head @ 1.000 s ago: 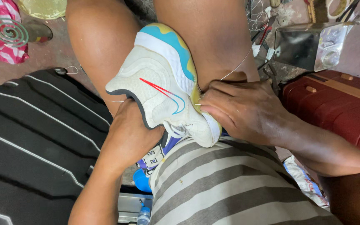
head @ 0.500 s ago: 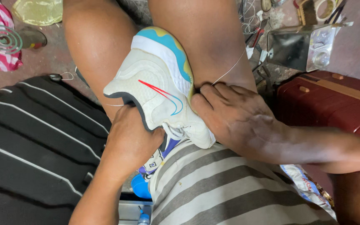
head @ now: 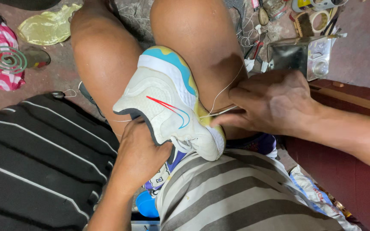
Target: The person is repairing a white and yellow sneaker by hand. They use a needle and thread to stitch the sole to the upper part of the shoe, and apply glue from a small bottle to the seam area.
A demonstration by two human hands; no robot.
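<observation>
Just one white sneaker (head: 168, 107) sits wedged between two bare knees, the left hand (head: 138, 156) gripping its sole while the right hand (head: 275, 102) pinches one white thread (head: 225, 90).

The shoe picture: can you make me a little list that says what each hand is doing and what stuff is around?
Shoe: white sneaker with blue and yellow heel and red stripe, wedged between the person's bare knees
Left hand: left hand cups the sneaker from below, near the dark sole edge
Right hand: right hand pinches a pale thread beside the sneaker, pulled taut
Left side: black striped cloth, green coil on pink fabric
Top right: metal tin, brush, tape roll
Right side: red case
</observation>
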